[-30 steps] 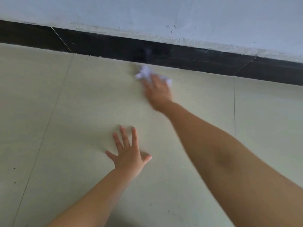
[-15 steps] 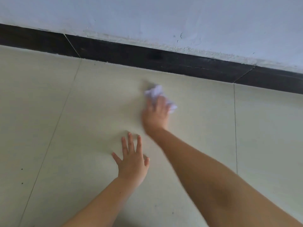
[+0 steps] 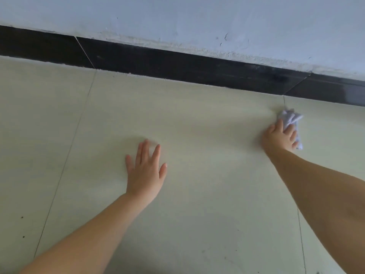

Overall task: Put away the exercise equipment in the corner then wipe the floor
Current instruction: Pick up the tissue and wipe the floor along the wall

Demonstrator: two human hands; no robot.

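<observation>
**Floor-wiping station: hands, tissue, tile**

- Left hand (image 3: 145, 171): flat on the floor (image 3: 207, 175), palm down, fingers straight and slightly spread, holding nothing.
- Right hand (image 3: 280, 136): arm stretched far to the right; fingers pressed over a crumpled white tissue (image 3: 290, 118), apparently gripping it, though motion blur softens the fingers.
- Tissue: on the floor, at a grout line (image 3: 284, 103), near the black skirting (image 3: 177, 64); well apart from the left hand.
- Floor: pale cream tiles, a few dark specks (image 3: 22, 217) at lower left.
- Wall (image 3: 197, 16): white, chipped plaster above the skirting.
</observation>
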